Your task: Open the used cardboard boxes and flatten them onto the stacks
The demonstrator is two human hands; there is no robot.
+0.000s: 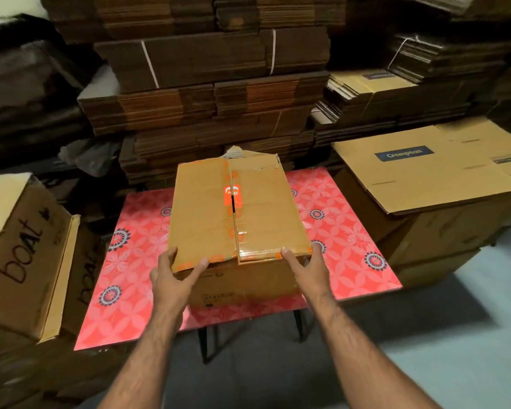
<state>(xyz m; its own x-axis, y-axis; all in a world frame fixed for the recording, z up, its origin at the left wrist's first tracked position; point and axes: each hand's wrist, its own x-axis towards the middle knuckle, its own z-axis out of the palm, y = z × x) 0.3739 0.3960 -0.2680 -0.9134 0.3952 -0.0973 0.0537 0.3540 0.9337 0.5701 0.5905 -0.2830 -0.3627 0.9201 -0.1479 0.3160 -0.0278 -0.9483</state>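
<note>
I see the cardboard box point(236, 214) sitting on the pink patterned table point(345, 231), roughly in the middle of it, with its top flaps folded shut and glossy tape running down the centre seam past an orange label point(233, 195). What is inside I cannot tell, since the flaps cover it. My left hand point(174, 276) grips the near edge of the left flap, fingers on top and thumb curled at the corner; my right hand point(307, 267) holds the near right corner, thumb on the taped flap and fingers down the side. The far edge of the box shows torn tape and a ragged flap corner. To my left stands a box marked "boat" point(21, 255), its top cut off by blur and glare. To my right a flattened Crompton sheet point(425, 166) lies on top of closed cartons point(443, 234). Behind the table rise tied stacks of flattened cardboard point(213, 93), the upper bundles dark and hard to make out. The printing on the box's near side is too small to read.
</note>
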